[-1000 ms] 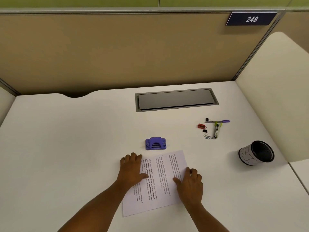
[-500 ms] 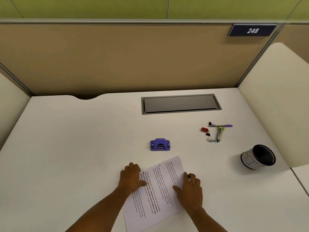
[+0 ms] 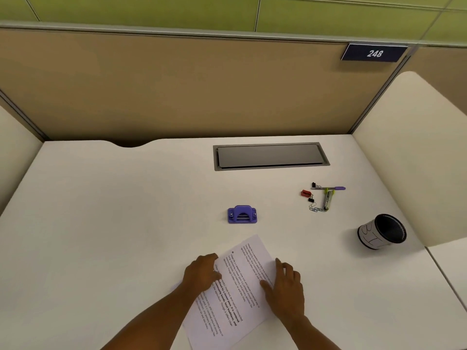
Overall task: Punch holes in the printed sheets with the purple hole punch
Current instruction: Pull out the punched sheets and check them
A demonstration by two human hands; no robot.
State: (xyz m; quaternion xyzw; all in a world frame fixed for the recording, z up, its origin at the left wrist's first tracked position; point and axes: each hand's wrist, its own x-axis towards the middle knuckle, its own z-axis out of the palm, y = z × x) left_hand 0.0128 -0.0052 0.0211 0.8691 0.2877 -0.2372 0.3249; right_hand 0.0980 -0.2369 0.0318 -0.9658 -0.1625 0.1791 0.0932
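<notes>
The purple hole punch point(image 3: 242, 214) stands on the white desk point(image 3: 113, 223), a short way beyond the paper. The printed sheets point(image 3: 236, 291) lie near the desk's front edge, turned at an angle. My left hand point(image 3: 202, 272) grips their left edge with curled fingers. Over on the right edge, my right hand point(image 3: 286, 290) holds the sheets, thumb lying on the paper. Neither hand touches the punch.
A grey cable hatch point(image 3: 270, 155) is set into the desk at the back. Clips, a purple pen and a small stapler point(image 3: 324, 197) lie to the right. A black mesh cup point(image 3: 382, 231) lies tipped over further right. Partition walls surround the desk.
Both hands have turned the sheets clockwise and drawn them toward me. The hole punch has not moved; the camera has tilted up slightly.
</notes>
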